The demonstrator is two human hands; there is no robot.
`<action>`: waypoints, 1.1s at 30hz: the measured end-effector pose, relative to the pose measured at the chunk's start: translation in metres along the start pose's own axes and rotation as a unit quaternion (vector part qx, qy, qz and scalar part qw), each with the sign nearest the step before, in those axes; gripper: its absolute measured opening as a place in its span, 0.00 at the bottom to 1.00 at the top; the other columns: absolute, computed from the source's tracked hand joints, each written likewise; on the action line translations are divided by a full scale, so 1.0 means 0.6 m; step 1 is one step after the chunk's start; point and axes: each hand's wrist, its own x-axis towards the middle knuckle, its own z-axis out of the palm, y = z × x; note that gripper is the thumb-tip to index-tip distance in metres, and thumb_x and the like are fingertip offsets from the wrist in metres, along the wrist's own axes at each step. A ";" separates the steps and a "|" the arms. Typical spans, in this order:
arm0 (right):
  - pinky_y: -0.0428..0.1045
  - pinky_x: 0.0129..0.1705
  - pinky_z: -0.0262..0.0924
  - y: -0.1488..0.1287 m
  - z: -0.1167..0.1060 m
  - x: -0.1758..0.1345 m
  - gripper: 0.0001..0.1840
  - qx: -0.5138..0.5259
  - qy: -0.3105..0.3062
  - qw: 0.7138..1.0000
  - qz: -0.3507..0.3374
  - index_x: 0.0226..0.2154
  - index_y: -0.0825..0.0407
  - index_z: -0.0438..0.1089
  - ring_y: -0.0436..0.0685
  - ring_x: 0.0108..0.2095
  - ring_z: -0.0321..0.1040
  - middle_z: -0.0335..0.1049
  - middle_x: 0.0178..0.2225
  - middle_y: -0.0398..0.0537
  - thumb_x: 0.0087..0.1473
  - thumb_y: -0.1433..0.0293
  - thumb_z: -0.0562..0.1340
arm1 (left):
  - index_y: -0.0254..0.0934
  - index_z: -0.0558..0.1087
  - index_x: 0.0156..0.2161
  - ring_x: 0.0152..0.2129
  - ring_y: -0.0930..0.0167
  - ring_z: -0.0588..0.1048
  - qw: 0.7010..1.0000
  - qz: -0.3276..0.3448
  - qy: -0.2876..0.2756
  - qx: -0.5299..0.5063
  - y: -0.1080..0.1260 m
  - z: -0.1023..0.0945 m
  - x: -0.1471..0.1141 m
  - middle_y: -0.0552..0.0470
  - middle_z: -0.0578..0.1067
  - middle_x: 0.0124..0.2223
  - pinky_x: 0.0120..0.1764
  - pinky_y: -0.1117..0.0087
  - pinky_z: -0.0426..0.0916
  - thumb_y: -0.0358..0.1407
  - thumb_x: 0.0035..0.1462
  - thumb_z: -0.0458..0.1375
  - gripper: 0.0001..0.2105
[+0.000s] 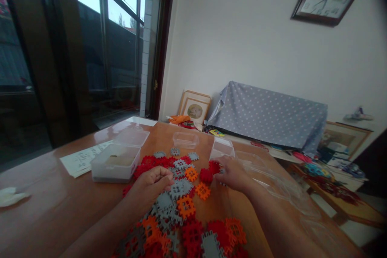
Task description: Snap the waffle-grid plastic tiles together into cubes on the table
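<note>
My left hand (155, 180) hovers over the left side of a pile of toothed plastic building pieces. Its fingers are curled in against the thumb; whatever they may hold is hidden. On the right, my right hand (233, 172) has its thumb and fingers around a red interlocking building piece (214, 167). Right beside that is a red block-like piece (206, 175). Between my hands lie grey pieces (178, 188), an orange piece (202, 190) and another orange piece (191, 174). More red pieces (192, 231) spread towards the near edge.
A clear lidded box (116, 169) stands open at left by a handwritten sheet (75, 163). Behind the pile are a small clear tub (186, 141) and a white box (222, 147). Clear plastic packaging (281, 185) lies along the right. A crumpled tissue (12, 196) is far left.
</note>
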 end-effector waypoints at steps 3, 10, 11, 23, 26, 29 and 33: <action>0.53 0.51 0.55 -0.002 0.016 0.014 0.26 -0.002 -0.027 1.000 -0.009 0.49 0.45 0.75 0.63 0.49 0.65 0.74 0.47 0.48 0.45 0.65 0.71 | 0.37 0.73 0.39 0.35 0.66 0.76 1.000 0.000 0.005 0.006 -0.009 -0.006 0.005 0.49 0.79 0.38 0.41 0.67 0.68 0.53 0.57 0.56 0.19; 0.52 0.47 0.57 -0.008 0.038 0.037 0.24 -0.017 -0.058 0.998 -0.013 0.46 0.46 0.77 0.63 0.46 0.67 0.74 0.45 0.49 0.43 0.64 0.71 | 0.37 0.73 0.39 0.35 0.67 0.77 1.000 -0.008 0.002 0.016 -0.016 -0.015 0.010 0.51 0.80 0.38 0.37 0.69 0.68 0.53 0.58 0.55 0.19; 0.52 0.47 0.56 -0.009 0.039 0.039 0.22 -0.020 -0.058 0.998 -0.013 0.45 0.46 0.77 0.63 0.46 0.67 0.75 0.44 0.49 0.43 0.64 0.70 | 0.37 0.73 0.39 0.35 0.67 0.77 1.000 -0.007 0.002 0.016 -0.015 -0.015 0.010 0.51 0.79 0.37 0.37 0.70 0.68 0.53 0.58 0.56 0.19; 0.55 0.51 0.56 -0.023 0.039 0.033 0.32 -0.020 -0.045 0.999 -0.015 0.52 0.47 0.73 0.67 0.51 0.65 0.72 0.50 0.53 0.42 0.62 0.71 | 0.37 0.72 0.36 0.29 0.70 0.72 0.999 0.022 0.007 0.039 -0.027 -0.019 0.015 0.54 0.75 0.32 0.32 0.72 0.64 0.50 0.60 0.55 0.17; 0.55 0.52 0.56 -0.050 0.034 0.018 0.28 -0.008 -0.026 0.999 -0.029 0.54 0.48 0.71 0.66 0.52 0.64 0.71 0.51 0.53 0.48 0.63 0.68 | 0.38 0.72 0.36 0.27 0.70 0.71 0.997 0.034 0.018 0.071 -0.027 -0.017 0.015 0.55 0.73 0.29 0.31 0.72 0.63 0.50 0.61 0.55 0.16; 0.52 0.49 0.58 -0.094 0.035 -0.005 0.18 0.024 -0.031 0.997 -0.066 0.48 0.46 0.74 0.61 0.47 0.67 0.74 0.45 0.48 0.54 0.65 0.63 | 0.38 0.73 0.39 0.30 0.67 0.73 0.992 0.048 0.016 0.118 -0.031 -0.012 0.012 0.53 0.75 0.32 0.33 0.70 0.65 0.46 0.61 0.55 0.13; 0.52 0.52 0.58 -0.152 0.051 -0.037 0.23 0.104 -0.064 0.979 -0.161 0.53 0.45 0.71 0.61 0.48 0.67 0.73 0.49 0.47 0.54 0.61 0.66 | 0.41 0.74 0.46 0.44 0.63 0.75 0.972 0.102 -0.020 0.213 -0.037 -0.004 0.004 0.49 0.78 0.45 0.47 0.65 0.66 0.34 0.54 0.57 0.13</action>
